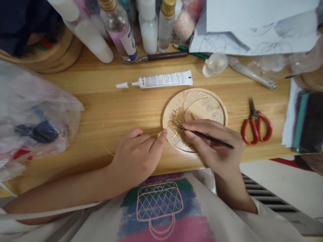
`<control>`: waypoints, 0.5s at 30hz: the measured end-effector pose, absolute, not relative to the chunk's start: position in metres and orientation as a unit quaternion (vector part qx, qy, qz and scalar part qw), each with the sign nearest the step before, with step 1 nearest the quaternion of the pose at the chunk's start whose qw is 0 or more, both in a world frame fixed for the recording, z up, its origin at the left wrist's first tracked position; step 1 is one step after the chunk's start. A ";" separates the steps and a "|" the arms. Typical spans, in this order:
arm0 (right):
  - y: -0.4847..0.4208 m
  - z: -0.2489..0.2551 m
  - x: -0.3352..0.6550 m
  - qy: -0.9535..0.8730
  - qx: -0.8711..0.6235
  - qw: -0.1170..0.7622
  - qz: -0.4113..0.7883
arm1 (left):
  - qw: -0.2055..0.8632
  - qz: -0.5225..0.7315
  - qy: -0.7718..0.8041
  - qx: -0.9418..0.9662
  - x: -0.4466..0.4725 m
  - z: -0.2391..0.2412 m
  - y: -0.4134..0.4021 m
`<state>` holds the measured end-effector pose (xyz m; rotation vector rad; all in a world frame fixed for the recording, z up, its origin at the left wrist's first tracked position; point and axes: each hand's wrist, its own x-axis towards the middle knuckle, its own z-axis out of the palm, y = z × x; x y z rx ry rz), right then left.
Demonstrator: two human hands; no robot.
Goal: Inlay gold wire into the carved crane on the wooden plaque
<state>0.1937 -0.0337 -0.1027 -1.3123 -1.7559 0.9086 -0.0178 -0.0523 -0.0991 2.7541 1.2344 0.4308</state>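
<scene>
A round wooden disc (202, 101) with fine gold wire patterns lies near the front edge of the wooden table (106, 111). My right hand (214, 146) rests on the disc's lower part, fingers pinched on a thin dark tool (207, 137) whose tip points at the gold wire on the disc's left side. My left hand (137, 156) lies loosely curled on the table just left of the disc, its index fingertip touching the disc's rim and nothing visible in it.
A white glue tube (164, 80) lies behind the disc. Red-handled scissors (256, 124) lie to the right. Several bottles (121, 30) and papers (252, 27) crowd the back. A clear plastic bag (32, 117) fills the left. A loose gold wire strand (108, 150) lies by my left hand.
</scene>
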 end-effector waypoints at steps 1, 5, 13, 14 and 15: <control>-0.033 -0.102 0.192 -0.692 -0.506 0.368 0.361 | 0.048 0.141 0.405 0.902 -0.018 -0.099 -0.052; -0.030 -0.104 0.190 -0.713 -0.478 0.355 0.372 | 0.050 0.138 0.403 0.903 -0.018 -0.100 -0.053; -0.027 -0.107 0.190 -0.720 -0.471 0.350 0.370 | 0.045 0.148 0.401 0.903 -0.017 -0.101 -0.053; -0.027 -0.107 0.190 -0.721 -0.471 0.349 0.370 | 0.045 0.149 0.401 0.903 -0.017 -0.101 -0.053; -0.027 -0.107 0.190 -0.721 -0.472 0.349 0.370 | 0.044 0.150 0.402 0.902 -0.017 -0.102 -0.053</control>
